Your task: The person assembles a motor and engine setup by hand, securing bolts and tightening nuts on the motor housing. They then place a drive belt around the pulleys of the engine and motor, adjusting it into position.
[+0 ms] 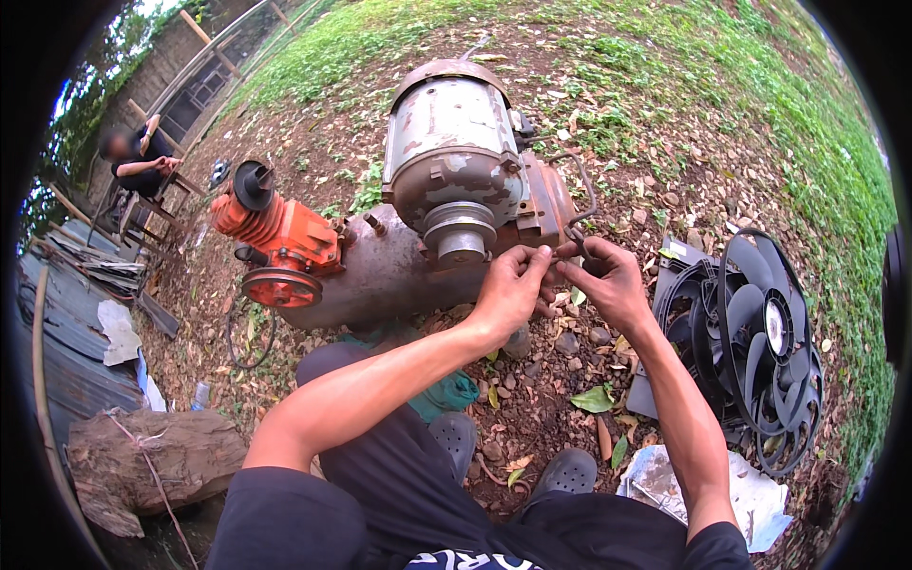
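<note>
The bent dark tube (595, 199) sits at the right end of the rusty tank (366, 275), curving out beside the brown, box-shaped part (549, 195) and dropping to where two bare hands meet. The person's left hand (513, 283) has its thumb and forefinger drawn together near the tube's lower end; the right hand (613, 283) curls in just beside it, thumb and fingers bent inward. From here I cannot tell whether either one is clamped on the tube or on some small piece, because the knuckles hide whatever lies between the fingertips. To my eye, the risk is in that tight cluster: a small part slipping from a pinch could vanish among the stones and dry leaves below, and uneven force from the two hands could bend the tube further or bark a knuckle on the metal edges. Just above the left hand stands the motor's grooved pulley (461, 233), in front of the big peeling motor (456, 142); a turning pulley would be a danger to fingers this near, though I can't judge from here whether it has power. At the tank's other end, the orange pump (275, 233) carries its own wheel (282, 287). Black fans (768, 323) lie to the right of the person, and well off to the left another person (142, 171) sits near the wall.
</note>
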A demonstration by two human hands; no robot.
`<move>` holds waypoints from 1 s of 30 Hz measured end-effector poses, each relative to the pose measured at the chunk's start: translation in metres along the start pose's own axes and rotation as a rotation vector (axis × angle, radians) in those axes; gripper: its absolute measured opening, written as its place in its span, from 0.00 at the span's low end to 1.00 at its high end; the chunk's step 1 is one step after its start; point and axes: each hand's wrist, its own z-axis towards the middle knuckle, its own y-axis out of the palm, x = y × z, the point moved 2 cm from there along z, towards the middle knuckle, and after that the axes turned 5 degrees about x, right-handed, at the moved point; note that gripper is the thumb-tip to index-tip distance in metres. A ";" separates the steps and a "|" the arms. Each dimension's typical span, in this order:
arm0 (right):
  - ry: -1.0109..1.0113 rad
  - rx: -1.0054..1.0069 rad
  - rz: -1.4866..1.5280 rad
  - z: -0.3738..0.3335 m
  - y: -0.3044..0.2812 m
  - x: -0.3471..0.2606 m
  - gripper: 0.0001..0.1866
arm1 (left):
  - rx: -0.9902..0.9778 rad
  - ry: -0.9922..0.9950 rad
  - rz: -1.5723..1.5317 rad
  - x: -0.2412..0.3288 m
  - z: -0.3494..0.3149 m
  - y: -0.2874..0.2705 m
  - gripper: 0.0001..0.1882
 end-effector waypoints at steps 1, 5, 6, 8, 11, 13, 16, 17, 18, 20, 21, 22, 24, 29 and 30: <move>-0.035 -0.012 -0.044 0.000 0.000 0.001 0.12 | -0.012 -0.023 0.030 0.002 -0.002 0.002 0.18; -0.198 -0.081 -0.033 0.000 0.007 0.003 0.11 | -0.014 -0.273 0.035 0.003 -0.006 0.000 0.21; -0.241 -0.101 -0.092 0.000 0.007 0.002 0.11 | -0.004 -0.375 0.008 0.001 -0.005 -0.002 0.22; -0.262 -0.129 -0.096 -0.001 0.008 -0.001 0.11 | -0.088 -0.526 -0.049 0.004 0.000 -0.008 0.22; -0.192 -0.127 0.021 -0.003 0.009 -0.003 0.11 | -0.154 -0.562 -0.064 0.007 -0.001 -0.015 0.20; -0.141 -0.090 0.037 -0.003 0.008 0.001 0.11 | -0.134 -0.512 -0.050 0.009 -0.003 -0.012 0.18; -0.199 -0.051 -0.048 -0.002 0.007 0.003 0.12 | -0.108 -0.420 -0.202 0.007 -0.004 -0.010 0.17; -0.149 -0.024 -0.060 -0.002 0.007 0.002 0.12 | -0.094 -0.351 -0.233 0.008 -0.004 -0.010 0.17; -0.099 0.003 -0.072 -0.002 0.007 0.000 0.12 | -0.080 -0.282 -0.264 0.008 -0.005 -0.010 0.18; -0.080 0.082 -0.087 -0.002 0.009 0.000 0.13 | -0.053 -0.175 -0.317 0.010 -0.005 -0.009 0.17; -0.080 0.100 -0.110 -0.001 0.008 0.002 0.13 | -0.052 -0.129 -0.276 0.009 -0.005 -0.008 0.17; -0.078 0.117 -0.131 -0.001 0.007 0.004 0.13 | -0.050 -0.085 -0.234 0.006 -0.005 -0.007 0.17; -0.100 0.153 -0.105 -0.001 0.009 0.005 0.13 | -0.042 -0.035 -0.178 0.002 -0.003 -0.007 0.15; -0.004 0.007 -0.179 0.001 0.006 0.013 0.12 | -0.020 -0.022 -0.029 -0.004 0.001 -0.008 0.14; 0.015 -0.030 -0.165 0.000 0.007 0.013 0.12 | -0.012 -0.025 0.015 -0.005 0.003 -0.008 0.15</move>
